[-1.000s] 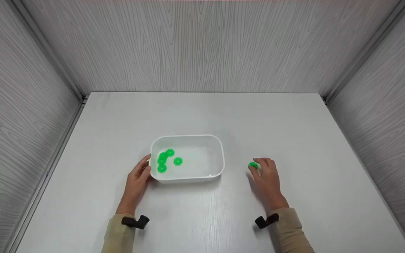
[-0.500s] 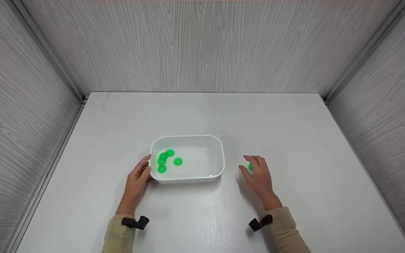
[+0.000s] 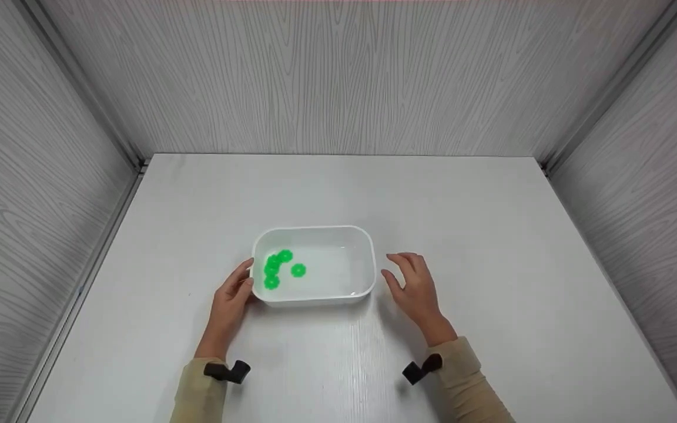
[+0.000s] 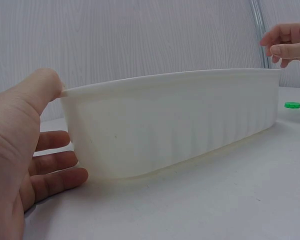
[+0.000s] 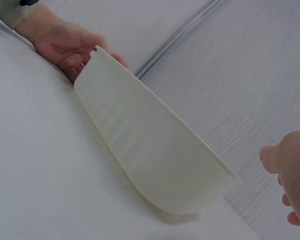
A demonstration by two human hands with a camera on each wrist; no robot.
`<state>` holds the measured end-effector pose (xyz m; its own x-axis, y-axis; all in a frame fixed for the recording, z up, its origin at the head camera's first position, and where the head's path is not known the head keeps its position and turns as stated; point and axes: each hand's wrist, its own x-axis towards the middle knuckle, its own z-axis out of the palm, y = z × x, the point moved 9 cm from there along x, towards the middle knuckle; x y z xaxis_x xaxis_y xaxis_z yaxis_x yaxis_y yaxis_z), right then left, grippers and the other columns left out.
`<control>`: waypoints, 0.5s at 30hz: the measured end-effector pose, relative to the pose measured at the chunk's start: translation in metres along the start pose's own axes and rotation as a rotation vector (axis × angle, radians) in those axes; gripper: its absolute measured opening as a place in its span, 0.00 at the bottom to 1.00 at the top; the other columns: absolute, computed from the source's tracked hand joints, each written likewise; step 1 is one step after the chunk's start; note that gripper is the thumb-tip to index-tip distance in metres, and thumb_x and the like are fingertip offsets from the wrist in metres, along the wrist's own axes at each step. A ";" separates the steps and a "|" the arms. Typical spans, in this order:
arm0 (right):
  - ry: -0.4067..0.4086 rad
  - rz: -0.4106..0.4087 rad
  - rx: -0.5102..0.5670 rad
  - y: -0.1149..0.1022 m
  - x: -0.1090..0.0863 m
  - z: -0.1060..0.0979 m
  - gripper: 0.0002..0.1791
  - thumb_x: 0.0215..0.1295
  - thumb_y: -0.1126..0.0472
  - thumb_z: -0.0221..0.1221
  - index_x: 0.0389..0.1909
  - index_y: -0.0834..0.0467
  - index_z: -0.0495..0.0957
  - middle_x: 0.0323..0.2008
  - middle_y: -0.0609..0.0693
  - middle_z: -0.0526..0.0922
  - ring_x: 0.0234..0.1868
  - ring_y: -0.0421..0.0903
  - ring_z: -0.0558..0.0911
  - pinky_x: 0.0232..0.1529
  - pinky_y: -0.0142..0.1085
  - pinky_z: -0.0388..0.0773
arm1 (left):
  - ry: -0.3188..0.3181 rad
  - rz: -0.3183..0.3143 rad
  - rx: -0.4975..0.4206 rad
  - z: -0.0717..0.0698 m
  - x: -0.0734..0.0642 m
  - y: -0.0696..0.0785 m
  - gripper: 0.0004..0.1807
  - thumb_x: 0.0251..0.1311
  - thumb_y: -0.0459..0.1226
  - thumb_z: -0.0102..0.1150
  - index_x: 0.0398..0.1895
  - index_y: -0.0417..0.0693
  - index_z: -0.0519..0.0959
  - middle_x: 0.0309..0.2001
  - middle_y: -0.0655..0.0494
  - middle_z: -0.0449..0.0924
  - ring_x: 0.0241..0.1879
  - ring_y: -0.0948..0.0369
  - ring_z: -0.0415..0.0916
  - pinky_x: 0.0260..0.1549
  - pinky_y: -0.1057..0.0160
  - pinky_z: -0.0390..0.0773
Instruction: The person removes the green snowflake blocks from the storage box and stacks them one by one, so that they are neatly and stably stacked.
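A white plastic box [image 3: 315, 296] stands on the table with several green flower-shaped discs [image 3: 298, 270] inside, mostly gathered toward its left end. My left hand [image 3: 230, 305] holds that end. In the left wrist view the thumb lies on the rim and the other fingers touch the outer wall. Just right of the box, my right hand [image 3: 415, 291] is raised with parted, loosely bent fingers and nothing visible between them. Another green disc [image 4: 292, 105] lies on the table beneath it, apart from the fingers. The right hand hides this disc in the head view.
The white table [image 3: 338, 194] is bounded by wood-grain panels [image 3: 338, 76] at the back and both sides. A black wrist mount [image 3: 227, 371] sits on the left sleeve and another black mount [image 3: 422, 368] on the right sleeve.
My right hand has moved left toward the box, its thumb and fingers spreading away from the green disc beside them. That disc is now out of sight in the head view. The left hand stays put.
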<state>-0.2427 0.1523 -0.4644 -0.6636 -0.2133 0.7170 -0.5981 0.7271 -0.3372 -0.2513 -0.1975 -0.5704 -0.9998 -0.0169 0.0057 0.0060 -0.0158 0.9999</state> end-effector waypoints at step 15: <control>-0.052 -0.080 0.062 -0.035 0.016 0.025 0.15 0.57 0.62 0.64 0.45 0.61 0.78 0.39 0.54 0.76 0.42 0.48 0.75 0.42 0.37 0.75 | 0.011 0.004 0.030 -0.004 0.002 -0.004 0.24 0.64 0.48 0.53 0.64 0.60 0.69 0.54 0.49 0.73 0.51 0.53 0.71 0.43 0.59 0.76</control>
<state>-0.2439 0.1072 -0.4569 -0.6343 -0.3036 0.7110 -0.6754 0.6650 -0.3186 -0.2527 -0.2014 -0.5742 -0.9996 -0.0283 0.0098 0.0094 0.0141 0.9999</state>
